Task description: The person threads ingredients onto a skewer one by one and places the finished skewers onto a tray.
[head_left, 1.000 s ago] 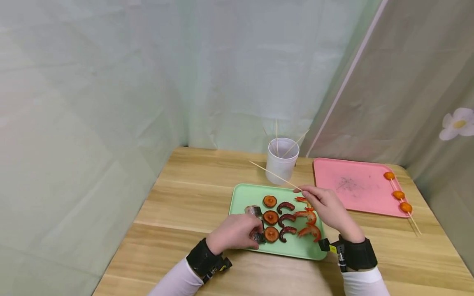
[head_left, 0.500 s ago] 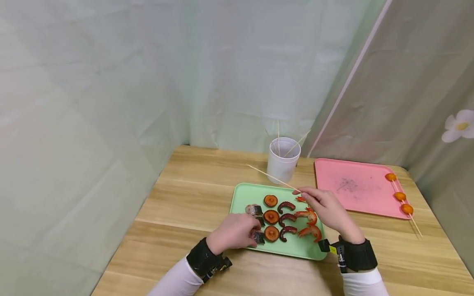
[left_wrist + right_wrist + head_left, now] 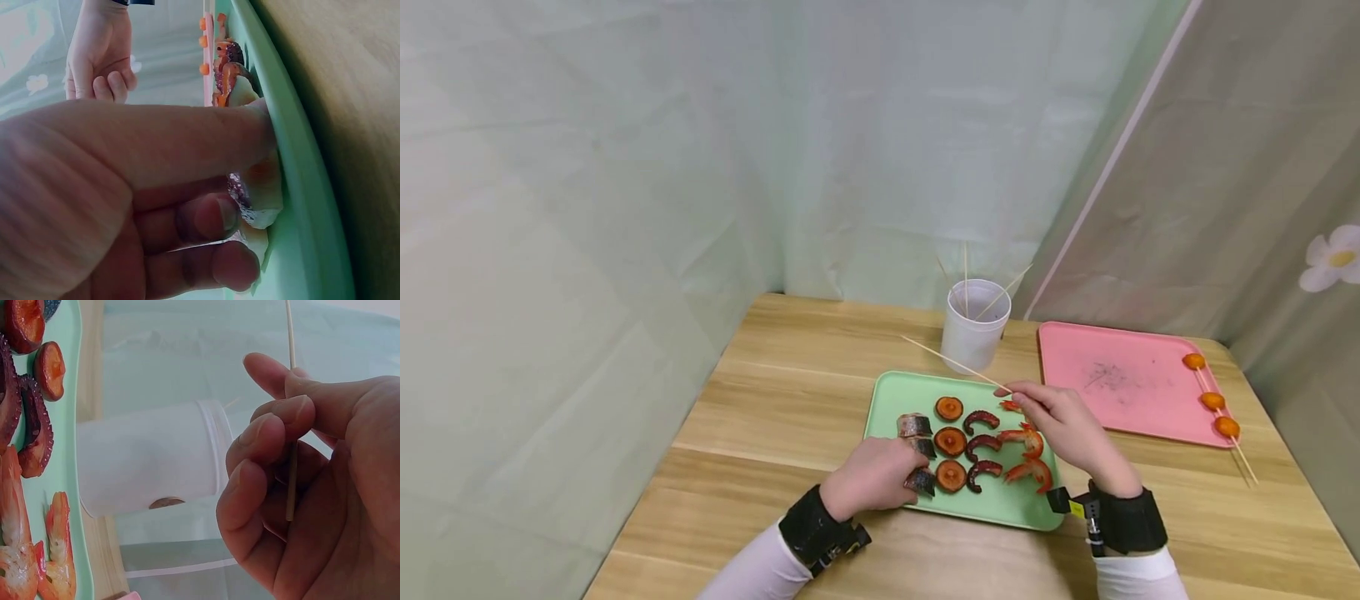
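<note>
My left hand [image 3: 876, 475] is at the front left of the green tray [image 3: 887, 400]. Its thumb and fingers pinch the nearest piece of fish [image 3: 921, 482], dark-skinned and pale-fleshed; the left wrist view shows the thumb by the tray's rim, partly hiding the fish [image 3: 262, 194]. Two more fish pieces [image 3: 914, 426] lie just behind. Over the tray's back right, my right hand [image 3: 1060, 425] holds a thin wooden skewer [image 3: 951, 358] near one end. The skewer's bare other end points left, and in the right wrist view the skewer [image 3: 291, 337] passes between thumb and curled fingers.
Mushroom caps [image 3: 950, 442], octopus tentacles [image 3: 982, 419] and shrimp [image 3: 1030, 475] lie in rows on the green tray. Behind it stands a white cup [image 3: 973, 337] with several skewers. A pink tray [image 3: 1075, 358] at right bears a skewer with orange balls [image 3: 1212, 401].
My left fingers have shifted slightly toward the front of the tray, uncovering more of the fish row. The right hand and its skewer have hardly moved.
</note>
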The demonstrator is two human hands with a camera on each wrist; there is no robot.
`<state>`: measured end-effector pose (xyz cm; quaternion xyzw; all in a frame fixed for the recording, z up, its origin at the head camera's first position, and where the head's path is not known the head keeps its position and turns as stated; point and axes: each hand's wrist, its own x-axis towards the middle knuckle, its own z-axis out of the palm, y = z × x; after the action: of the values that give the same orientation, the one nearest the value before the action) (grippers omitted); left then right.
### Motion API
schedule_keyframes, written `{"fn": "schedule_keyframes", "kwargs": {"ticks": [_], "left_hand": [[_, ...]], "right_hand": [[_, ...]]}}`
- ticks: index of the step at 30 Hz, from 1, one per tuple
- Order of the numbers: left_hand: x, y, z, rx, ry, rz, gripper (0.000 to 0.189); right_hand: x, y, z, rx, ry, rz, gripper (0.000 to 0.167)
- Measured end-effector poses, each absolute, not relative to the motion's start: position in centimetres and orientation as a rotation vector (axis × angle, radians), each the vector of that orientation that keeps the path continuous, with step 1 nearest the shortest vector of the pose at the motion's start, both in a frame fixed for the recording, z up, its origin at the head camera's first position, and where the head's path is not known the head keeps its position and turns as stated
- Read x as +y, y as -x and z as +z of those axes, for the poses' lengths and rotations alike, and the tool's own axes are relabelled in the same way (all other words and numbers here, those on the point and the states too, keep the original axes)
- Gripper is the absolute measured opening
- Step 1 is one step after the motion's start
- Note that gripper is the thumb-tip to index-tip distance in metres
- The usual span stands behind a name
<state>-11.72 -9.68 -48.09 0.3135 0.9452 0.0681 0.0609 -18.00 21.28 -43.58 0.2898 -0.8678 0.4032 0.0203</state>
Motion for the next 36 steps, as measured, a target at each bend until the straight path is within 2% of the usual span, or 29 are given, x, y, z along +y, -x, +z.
{"fn": "schedule_keyframes", "kwargs": {"ticks": [10, 30, 36], "left_hand": [[-10.0, 11.6, -47.7, 2.790, -1.010, 0.220, 0.039], [-10.1, 11.7, -47.4, 2.816, -1.016, 0.228, 0.027], [-10.8, 12.2, -46.4, 2.766, -1.012, 0.395, 0.035]], "right_hand": [[21.2, 17.8, -43.6, -2.695, -0.897, 1.263, 0.025], [21.2, 17.6, -43.4, -2.727, -0.903, 1.285, 0.026], [21.2, 17.7, -43.7, -2.751, -0.869, 1.315, 0.026]]}}
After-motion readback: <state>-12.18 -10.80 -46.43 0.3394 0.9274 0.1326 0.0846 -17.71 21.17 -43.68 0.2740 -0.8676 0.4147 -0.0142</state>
